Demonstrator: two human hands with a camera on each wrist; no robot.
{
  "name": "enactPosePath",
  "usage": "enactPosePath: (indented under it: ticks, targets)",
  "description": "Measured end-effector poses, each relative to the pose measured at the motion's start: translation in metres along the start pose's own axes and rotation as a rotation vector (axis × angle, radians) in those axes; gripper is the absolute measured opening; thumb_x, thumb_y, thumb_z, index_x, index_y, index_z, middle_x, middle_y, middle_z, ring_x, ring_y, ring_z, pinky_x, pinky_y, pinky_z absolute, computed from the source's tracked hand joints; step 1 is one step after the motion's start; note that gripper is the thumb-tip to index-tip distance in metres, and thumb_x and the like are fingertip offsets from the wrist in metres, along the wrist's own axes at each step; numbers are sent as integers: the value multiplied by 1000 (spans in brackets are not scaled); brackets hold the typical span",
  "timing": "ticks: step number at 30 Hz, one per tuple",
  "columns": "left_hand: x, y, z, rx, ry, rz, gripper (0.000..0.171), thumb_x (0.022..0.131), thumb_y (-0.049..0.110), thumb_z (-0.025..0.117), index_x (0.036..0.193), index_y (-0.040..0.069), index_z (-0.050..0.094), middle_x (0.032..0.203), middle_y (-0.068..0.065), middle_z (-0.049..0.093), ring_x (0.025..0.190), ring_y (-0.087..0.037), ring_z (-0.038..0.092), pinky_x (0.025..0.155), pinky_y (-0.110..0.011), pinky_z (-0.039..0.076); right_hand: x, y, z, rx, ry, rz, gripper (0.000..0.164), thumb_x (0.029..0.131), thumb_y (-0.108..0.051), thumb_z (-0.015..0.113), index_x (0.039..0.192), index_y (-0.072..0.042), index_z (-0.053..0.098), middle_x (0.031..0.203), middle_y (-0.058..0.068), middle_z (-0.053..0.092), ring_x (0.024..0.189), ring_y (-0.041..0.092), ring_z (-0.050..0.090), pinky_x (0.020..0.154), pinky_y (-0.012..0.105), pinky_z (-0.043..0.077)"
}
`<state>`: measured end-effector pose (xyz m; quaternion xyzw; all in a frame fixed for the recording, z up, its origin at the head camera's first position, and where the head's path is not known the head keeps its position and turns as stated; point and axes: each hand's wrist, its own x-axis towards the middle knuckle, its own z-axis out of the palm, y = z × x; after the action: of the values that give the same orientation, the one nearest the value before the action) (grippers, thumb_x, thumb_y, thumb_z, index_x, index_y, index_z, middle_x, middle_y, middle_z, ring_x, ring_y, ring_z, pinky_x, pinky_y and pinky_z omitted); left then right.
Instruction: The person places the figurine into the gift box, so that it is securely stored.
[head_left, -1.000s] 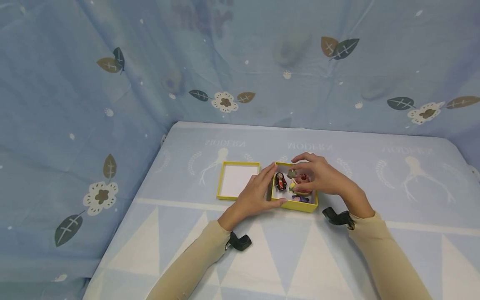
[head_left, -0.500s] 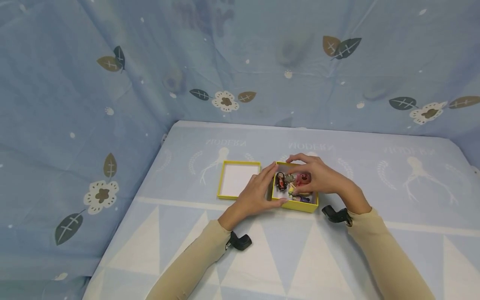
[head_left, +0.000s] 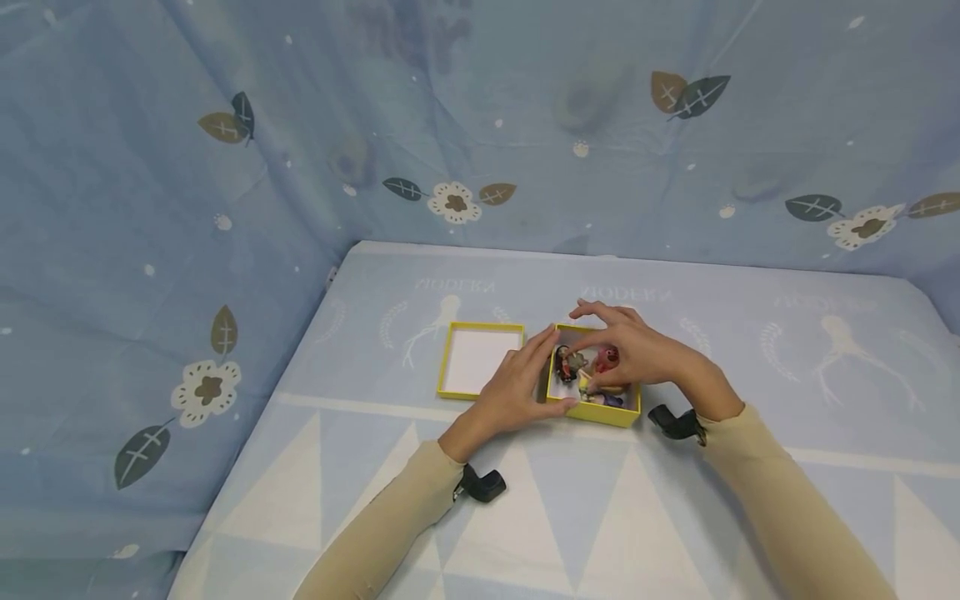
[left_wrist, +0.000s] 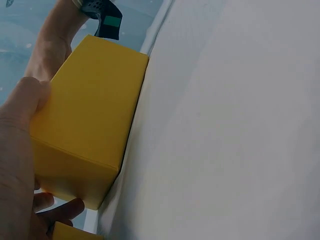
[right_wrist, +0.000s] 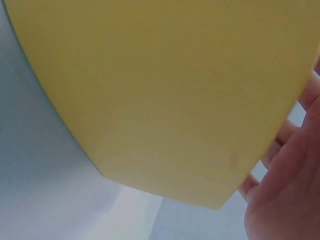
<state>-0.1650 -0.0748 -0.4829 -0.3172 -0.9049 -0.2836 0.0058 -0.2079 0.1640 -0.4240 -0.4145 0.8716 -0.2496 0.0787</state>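
An open yellow box (head_left: 606, 414) holds several small figurines. My left hand (head_left: 510, 392) grips its left end, the thumb on the front wall and the fingers along the left side; the left wrist view shows the thumb against the yellow wall. My right hand (head_left: 641, 350) reaches over the right side into the box. Its index finger and thumb pinch a small grey-and-yellow figurine (head_left: 583, 382). A dark-haired doll in red and black (head_left: 564, 365) lies to its left, a pink-red figurine (head_left: 606, 358) to its right. A purple figurine (head_left: 609, 401) lies along the front wall. The right hand partly covers the contents.
Left of the box lies its yellow-rimmed lid (head_left: 480, 358), white inside, close to the left hand. Both stand on a table with a pale blue and white patterned cloth (head_left: 525, 517). A blue patterned curtain (head_left: 525, 125) hangs behind and on the left.
My right fingers have shifted slightly left and toward me inside the box, and the grey-and-yellow figurine has moved with them toward the dark-haired doll. The left hand and box stay put.
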Motion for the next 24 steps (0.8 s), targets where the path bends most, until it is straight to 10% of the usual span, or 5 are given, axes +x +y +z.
enactPosePath:
  ticks: [12,24]
  targets:
    - [-1,0,0,3,0,9,102,84,55,69,159,15,12,164,-1,17,146,-16,30,105,-43,36,8,-6,4,-6,-61,-31,49,73,-25,88,119,-23,71,148,17,37,97,20,66,103,64,26]
    - [-1,-2,1,3,8,23,100,85,54,68,159,16,12,164,0,16,147,-16,28,105,-49,36,10,-9,7,-26,-113,0,49,75,-22,86,121,-24,70,152,19,30,78,10,68,105,63,25]
